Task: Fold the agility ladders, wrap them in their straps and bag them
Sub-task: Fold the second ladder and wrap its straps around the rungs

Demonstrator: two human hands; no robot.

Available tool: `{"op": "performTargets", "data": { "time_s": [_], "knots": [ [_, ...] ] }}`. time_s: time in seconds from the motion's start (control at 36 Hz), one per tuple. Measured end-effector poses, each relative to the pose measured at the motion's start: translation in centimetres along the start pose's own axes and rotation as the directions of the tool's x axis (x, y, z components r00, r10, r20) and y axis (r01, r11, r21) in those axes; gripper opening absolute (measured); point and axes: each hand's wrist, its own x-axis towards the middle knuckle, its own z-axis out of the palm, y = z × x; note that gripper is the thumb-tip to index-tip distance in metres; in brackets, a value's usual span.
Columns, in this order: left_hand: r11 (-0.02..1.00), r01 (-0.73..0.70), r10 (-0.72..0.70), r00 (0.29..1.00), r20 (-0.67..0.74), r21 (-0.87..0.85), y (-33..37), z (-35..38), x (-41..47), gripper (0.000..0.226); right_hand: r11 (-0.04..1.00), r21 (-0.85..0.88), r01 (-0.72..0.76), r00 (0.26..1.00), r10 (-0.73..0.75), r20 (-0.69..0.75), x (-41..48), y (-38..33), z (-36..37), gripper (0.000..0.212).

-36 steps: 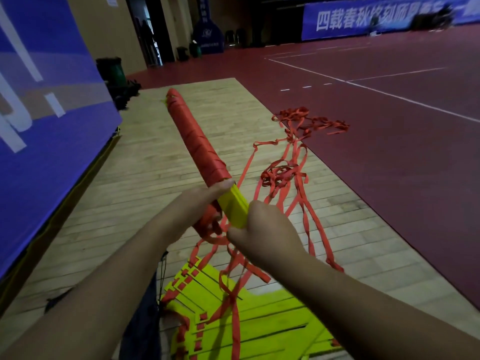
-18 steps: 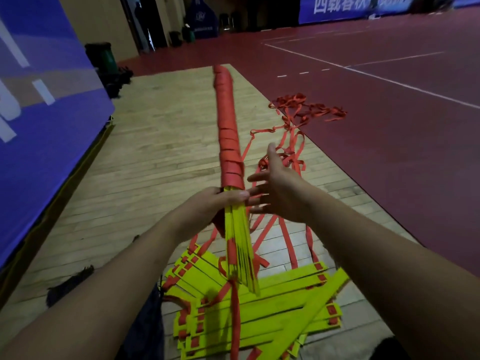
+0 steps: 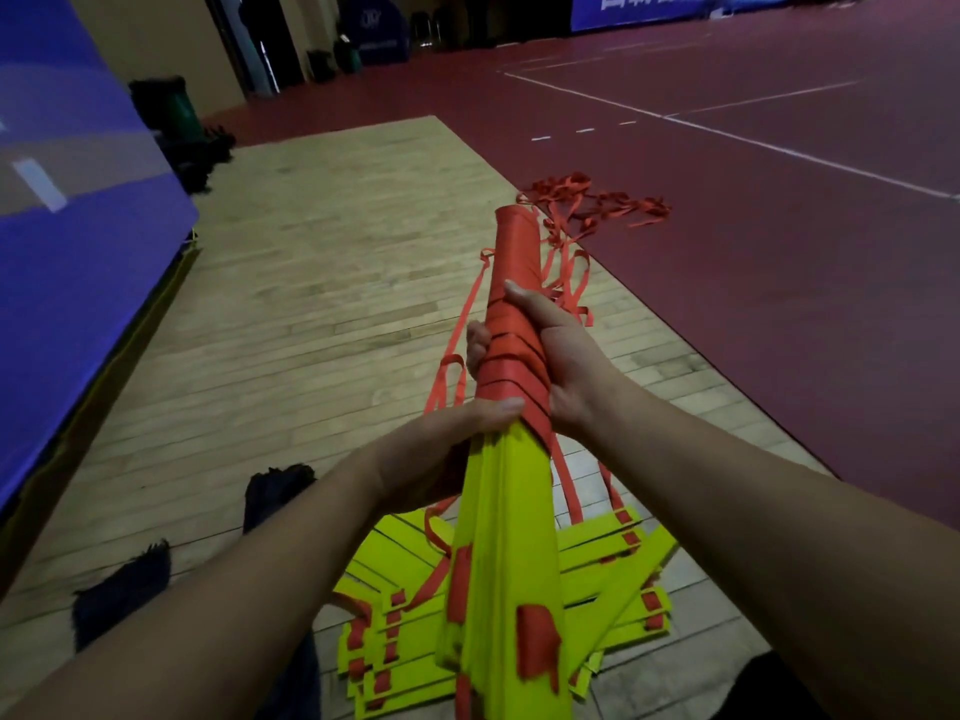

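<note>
Pale wooden floor (image 3: 322, 314) runs up the middle of the frame, with red court to the right. At centre, the ladder bundle (image 3: 504, 511) points away from the camera, its far half wound in red strap. The left hand (image 3: 441, 449) grips it where the yellow rungs meet the wrap. The right hand (image 3: 566, 356), spread open beside it half a second ago, now curls round the wrapped part. Loose straps (image 3: 597, 205) trail behind, and a second ladder (image 3: 613, 558) lies fanned below.

A blue panel (image 3: 78, 262) flanks the wooden floor (image 3: 337, 262), a green bin (image 3: 181, 116) behind, red court (image 3: 779, 283) alongside.
</note>
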Motion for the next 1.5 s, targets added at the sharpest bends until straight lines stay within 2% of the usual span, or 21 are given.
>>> {"op": "performTargets", "data": {
  "time_s": [0.06, 0.08, 0.17, 0.22, 0.33, 0.42, 0.47, 0.53, 0.58, 0.64, 0.69, 0.81, 0.89, 1.0, 1.08, 1.17, 1.22, 1.31, 1.42, 1.44, 1.5],
  "knots": [
    [0.987, 0.055, -0.051, 0.998, -0.03, 0.153, 0.2, -0.3, 0.0, 0.058, 0.997, -0.075, -0.016, 1.0, 0.016, -0.005, -0.2, -0.5, -0.1, 0.027],
    [0.939, 0.084, -0.076, 0.996, -0.037, 0.334, 0.4, -0.6, 0.0, 0.053, 0.988, -0.151, -0.022, 1.0, 0.02, -0.015, -0.4, -0.8, -0.1, 0.024],
    [0.641, 0.188, -0.178, 0.979, -0.094, 0.744, 0.9, -1.0, -0.3, 0.064, 0.899, -0.438, -0.02, 0.998, -0.008, -0.06, -1.0, -1.8, -0.6, 0.024],
    [0.499, 0.256, -0.237, 0.959, -0.154, 0.828, 0.7, -1.0, -0.3, 0.072, 0.817, -0.576, 0.018, 0.995, -0.068, -0.066, -1.3, -2.1, -1.0, 0.028],
    [0.452, 0.237, -0.228, 0.963, -0.146, 0.86, -0.3, 0.3, 0.3, 0.08, 0.641, -0.733, 0.228, 0.918, -0.393, -0.057, -1.1, -1.4, -1.4, 0.025],
    [0.329, 0.274, -0.051, 0.961, -0.273, 0.904, -2.2, 1.4, 1.3, 0.074, 0.539, -0.78, 0.318, 0.8, -0.594, -0.084, -0.1, -0.6, -1.6, 0.028],
    [0.23, 0.303, 0.121, 0.934, -0.336, 0.925, -3.1, 1.8, 1.8, 0.06, 0.556, -0.773, 0.304, 0.784, -0.607, -0.128, 0.1, -0.6, -1.4, 0.024],
    [0.327, 0.297, 0.177, 0.913, -0.367, 0.897, -3.3, 1.5, 2.1, 0.044, 0.649, -0.708, 0.278, 0.832, -0.531, -0.16, -0.2, -0.9, -0.9, 0.022],
    [0.547, 0.231, 0.147, 0.92, -0.364, 0.805, -2.7, 1.1, 1.9, 0.032, 0.743, -0.615, 0.262, 0.881, -0.444, -0.162, -1.0, -1.4, -0.2, 0.023],
    [0.751, 0.105, 0.115, 0.951, -0.285, 0.652, -1.6, 0.9, 1.3, 0.03, 0.842, -0.459, 0.281, 0.923, -0.368, -0.109, -1.7, -1.9, 0.0, 0.027],
    [0.88, -0.017, 0.103, 0.983, -0.155, 0.475, -0.6, 1.0, 0.6, 0.03, 0.921, -0.23, 0.315, 0.947, -0.321, 0.011, -2.2, -2.2, 0.1, 0.039],
    [0.972, -0.088, 0.078, 0.995, 0.054, 0.218, 0.3, 1.1, -0.1, 0.076, 0.981, 0.023, 0.191, 0.961, -0.192, 0.2, -2.5, -1.7, 1.2, 0.047],
    [0.996, -0.032, 0.02, 0.99, 0.137, 0.087, 0.3, 1.1, -0.5, 0.063, 0.993, 0.013, 0.118, 0.976, -0.119, 0.181, -2.6, -0.9, 1.7, 0.04],
    [0.985, 0.171, -0.174, 0.977, 0.123, 0.034, 0.7, 1.3, -1.0, 0.067, 0.99, -0.106, 0.098, 0.995, -0.096, 0.022, -2.6, -1.0, 1.3, 0.037],
    [0.906, 0.338, -0.366, 0.928, 0.07, 0.255, 1.5, 1.0, -1.4, 0.048, 0.96, -0.263, 0.096, 0.994, -0.104, -0.015, -2.9, -1.4, 1.2, 0.036],
    [0.747, 0.406, -0.483, 0.876, 0.009, 0.527, 1.8, 0.0, -1.9, 0.054, 0.886, -0.449, 0.117, 0.991, -0.131, 0.0, -3.1, -1.9, 1.1, 0.037],
    [0.699, 0.345, -0.413, 0.91, -0.04, 0.627, 1.7, -0.3, -1.9, 0.057, 0.822, -0.549, 0.153, 0.982, -0.19, -0.012, -3.3, -2.1, 1.0, 0.036],
    [0.733, 0.279, -0.252, 0.959, -0.134, 0.62, 1.1, 0.2, -1.2, 0.061, 0.688, -0.672, 0.275, 0.92, -0.392, -0.025, -3.0, -1.8, 0.6, 0.03],
    [0.416, 0.281, -0.031, 0.955, -0.295, 0.865, -1.0, 1.1, 0.3, 0.071, 0.596, -0.721, 0.353, 0.808, -0.582, -0.085, -1.8, -0.7, -0.1, 0.021],
    [0.378, 0.292, 0.004, 0.949, -0.316, 0.879, -1.3, 1.3, 0.5, 0.069, 0.596, -0.72, 0.355, 0.796, -0.597, -0.102, -1.5, -0.4, -0.2, 0.02],
    [0.439, 0.303, 0.027, 0.937, -0.35, 0.846, -1.3, 1.1, 0.6, 0.069, 0.616, -0.71, 0.341, 0.801, -0.586, -0.123, -1.2, -0.2, -0.2, 0.02]
  ]
}}
